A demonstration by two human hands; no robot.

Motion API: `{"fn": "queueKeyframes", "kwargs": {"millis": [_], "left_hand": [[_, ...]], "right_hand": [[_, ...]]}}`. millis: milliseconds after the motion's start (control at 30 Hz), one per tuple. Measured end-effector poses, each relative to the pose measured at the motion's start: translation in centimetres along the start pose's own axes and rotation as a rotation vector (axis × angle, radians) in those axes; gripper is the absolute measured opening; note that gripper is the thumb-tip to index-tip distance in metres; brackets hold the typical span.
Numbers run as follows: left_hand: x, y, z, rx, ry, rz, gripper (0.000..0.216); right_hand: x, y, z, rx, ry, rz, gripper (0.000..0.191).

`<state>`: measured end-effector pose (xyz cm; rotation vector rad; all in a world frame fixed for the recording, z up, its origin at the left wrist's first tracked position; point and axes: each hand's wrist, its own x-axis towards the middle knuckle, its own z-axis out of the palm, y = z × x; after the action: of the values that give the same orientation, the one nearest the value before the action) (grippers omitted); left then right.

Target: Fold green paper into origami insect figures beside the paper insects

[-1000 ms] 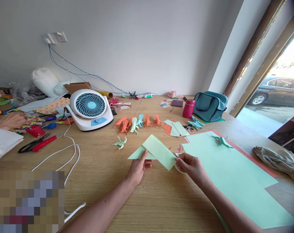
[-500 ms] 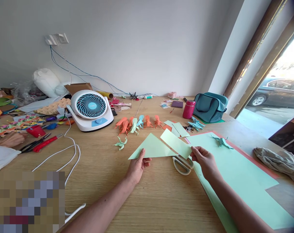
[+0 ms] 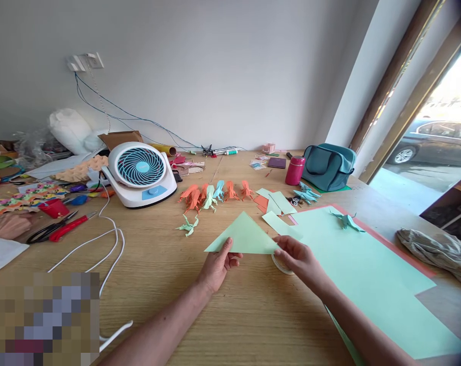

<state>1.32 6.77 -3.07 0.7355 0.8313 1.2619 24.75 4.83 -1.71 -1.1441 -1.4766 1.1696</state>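
A light green paper triangle (image 3: 242,236) is held just above the wooden table (image 3: 234,315). My left hand (image 3: 218,267) pinches its lower left edge, thumb on top. My right hand (image 3: 298,261) grips its right corner with curled fingers. Under my right hand lie white-handled scissors (image 3: 280,265), mostly hidden. A cut green strip (image 3: 279,223) lies beyond the triangle, partly on a large green sheet (image 3: 367,274) over a red sheet.
Folded orange, blue and green paper figures (image 3: 211,194) stand in a row behind. A white fan (image 3: 141,173) with its cord (image 3: 112,244), red scissors (image 3: 68,227), a pink bottle (image 3: 295,170), a teal bag (image 3: 329,166) and a cloth (image 3: 436,251) surround. Another person's hand (image 3: 5,224) rests far left.
My right hand carried the cut strip off the triangle, set it down by the big sheet, then came back to grip the triangle's right corner. The left hand stayed put.
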Motion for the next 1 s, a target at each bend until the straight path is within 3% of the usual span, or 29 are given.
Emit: {"fn": "queueKeyframes", "kwargs": {"millis": [167,367,567,667,833,1000], "left_hand": [[0.1,-0.1,-0.2,0.048,-0.041,0.015,0.039],[1.6,1.0,-1.6,0.105,-0.053,0.085,0.029],[2.4,2.4,-2.9,0.260,-0.099,0.104,0.032],[2.1,2.6,-2.6,0.317,-0.154,0.100,0.037],[1.4,2.4,-1.5,0.432,-0.358,0.099,0.036],[0.8,2.0,-1.0,0.584,-0.301,0.181,0.033]], "right_hand": [[-0.1,1.2,0.2,-0.038,0.023,0.043,0.044],[0.0,1.0,-1.1,-0.094,0.064,-0.017,0.043],[0.0,0.8,-1.5,-0.196,0.035,-0.061,0.043],[-0.2,0.8,-1.3,-0.229,-0.036,-0.079,0.041],[-0.5,0.4,-0.7,-0.356,-0.096,-0.182,0.037],[-0.7,0.2,-0.2,-0.514,-0.096,-0.310,0.032]]}}
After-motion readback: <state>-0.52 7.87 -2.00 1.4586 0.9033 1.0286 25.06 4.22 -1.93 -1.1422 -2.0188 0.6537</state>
